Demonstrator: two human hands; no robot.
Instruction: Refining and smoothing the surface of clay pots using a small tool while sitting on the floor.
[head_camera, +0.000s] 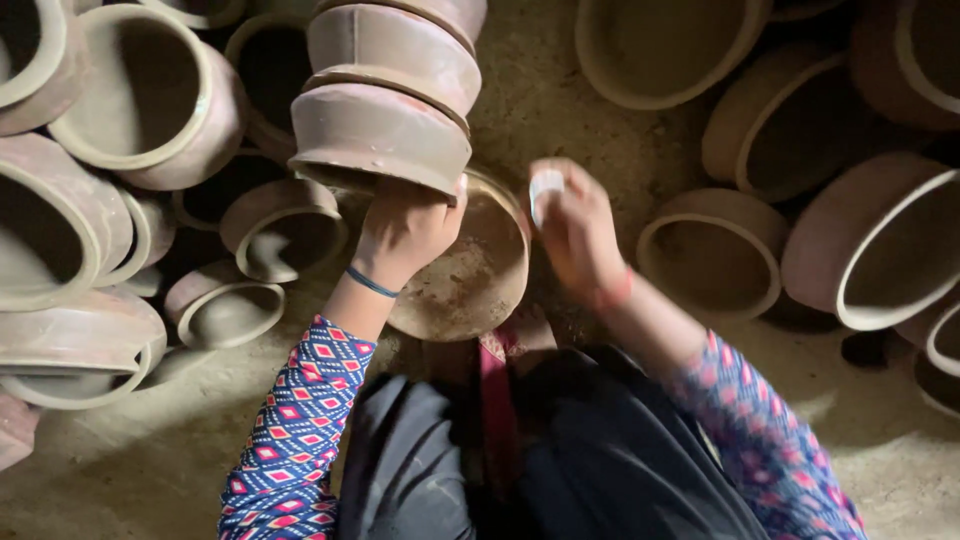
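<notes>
head view looks down on a dirt floor (600, 130) crowded with brown clay pots. the biggest ones lie at the floor's right edge, among them a wide pot on its side (885, 250) with a pale rim, and a smaller upright one (712, 262) just left of it. at the left edge more pots (150, 95) lean against each other, mouths turned to the side. a stack of three pots (385, 95) rises near the top middle, tilted, each nested mouth-down on the next. below the stack, near the middle of the floor, a round clay dish (470, 275) stands tilted on its edge, its dusty inner face turned toward the person's dark lap. the left hand (405, 235), with a blue band at the wrist, is clenched on the dish's upper rim, right under the lowest pot of the stack. the right hand (575, 235) is closed round a small white object (545, 190), pinched in the fingers just beside the dish's right rim. both sleeves carry a blue, red and white diamond pattern.
</notes>
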